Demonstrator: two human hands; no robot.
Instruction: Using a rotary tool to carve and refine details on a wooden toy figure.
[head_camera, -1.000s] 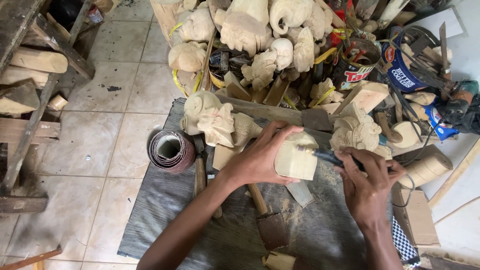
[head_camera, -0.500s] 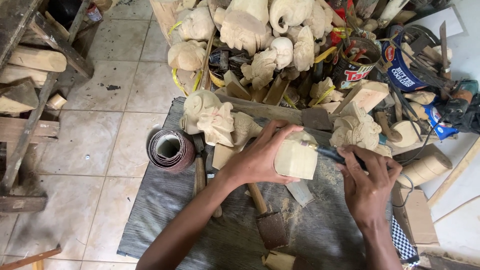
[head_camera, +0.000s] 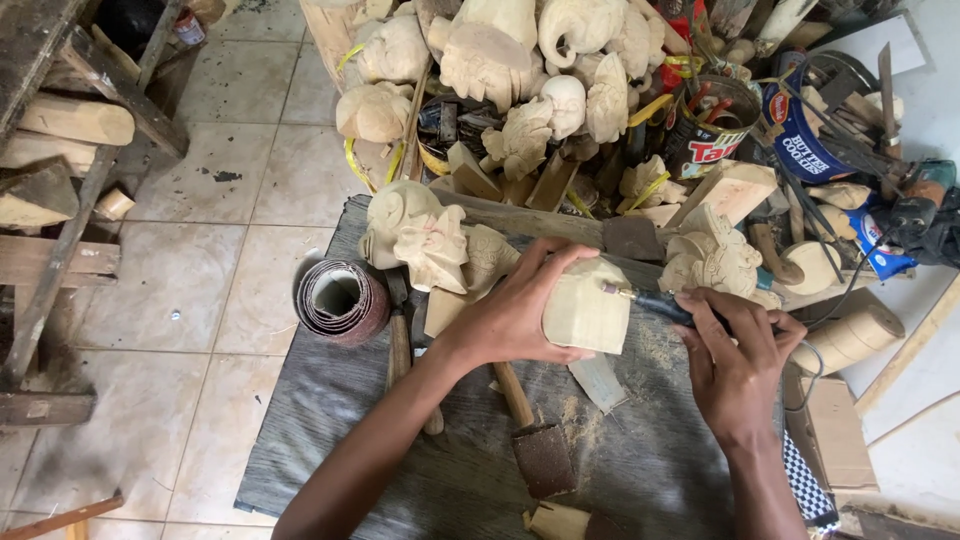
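Observation:
My left hand (head_camera: 515, 312) grips a pale, rounded block of wood (head_camera: 588, 307) and holds it down on the grey mat (head_camera: 350, 440). My right hand (head_camera: 735, 355) holds a slim dark rotary tool (head_camera: 650, 303) like a pen, its metal tip touching the block's upper right edge. A dark cord runs off from the tool toward the right. Sawdust lies on the mat under the block.
Carved pale wooden elephant figures (head_camera: 425, 235) lie just beyond the block, with a heap of them (head_camera: 520, 50) farther back. A sandpaper roll (head_camera: 340, 298) stands at the mat's left edge. Wooden-handled tools (head_camera: 520, 410) lie on the mat. Cans with tools (head_camera: 715, 135) stand at the right, timber (head_camera: 60, 150) at the left.
My right hand and the rotary tool have shifted slightly along the block's right edge. My left hand keeps the same grip on the block.

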